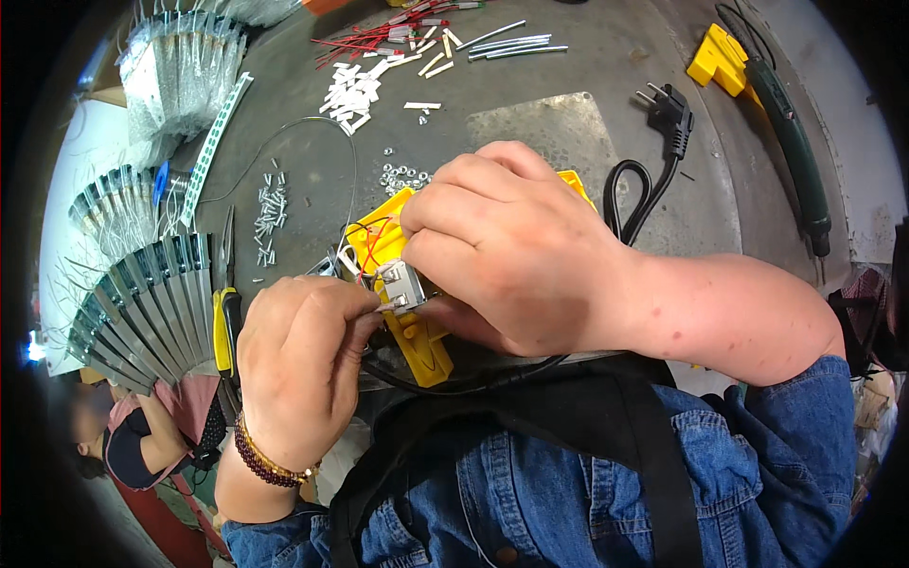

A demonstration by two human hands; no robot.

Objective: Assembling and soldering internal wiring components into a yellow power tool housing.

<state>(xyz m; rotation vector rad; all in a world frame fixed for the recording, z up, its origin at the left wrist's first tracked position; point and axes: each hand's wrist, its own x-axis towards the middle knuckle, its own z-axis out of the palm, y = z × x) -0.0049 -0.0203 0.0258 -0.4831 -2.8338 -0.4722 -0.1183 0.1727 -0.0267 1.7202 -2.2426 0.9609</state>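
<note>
A yellow plastic housing point(417, 331) with red and black wires inside lies at the table's near edge. My right hand point(511, 246) is closed over its top and pins it down, hiding most of it. My left hand point(303, 350) pinches a small grey metal part point(400, 287) at the housing's left side, with thumb and fingers closed on it. A black cord point(454, 383) runs out from under the housing along the table edge.
On the grey metal table point(568, 133) lie small screws point(270, 208), nuts point(402, 177), white sleeves point(355, 90), red wires, a black plug point(670, 114), yellow-handled pliers point(225, 322) and a second yellow-and-green tool point(757, 85). Fanned bagged parts point(142, 303) sit left. A person is at lower left.
</note>
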